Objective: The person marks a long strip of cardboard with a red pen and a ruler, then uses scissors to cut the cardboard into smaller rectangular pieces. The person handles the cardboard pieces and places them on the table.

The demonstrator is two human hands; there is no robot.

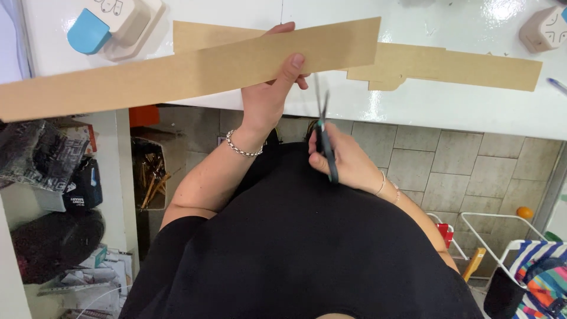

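I count two brown cardboard strips, two paper punches and one pair of scissors. My left hand clamps the nearer cardboard strip above the bench. My right hand closes round the scissor handles; the blades seem parted just beneath the strip.

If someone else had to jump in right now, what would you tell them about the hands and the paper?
Left hand: pinches the long brown paper strip over the white table's edge.
Right hand: grips the scissors, blades pointing up at the strip's lower edge.
Done: other brown paper pieces already lie on the table.
Left: no cut shows in the held strip yet.
Nearby: a blue-and-beige paper punch.
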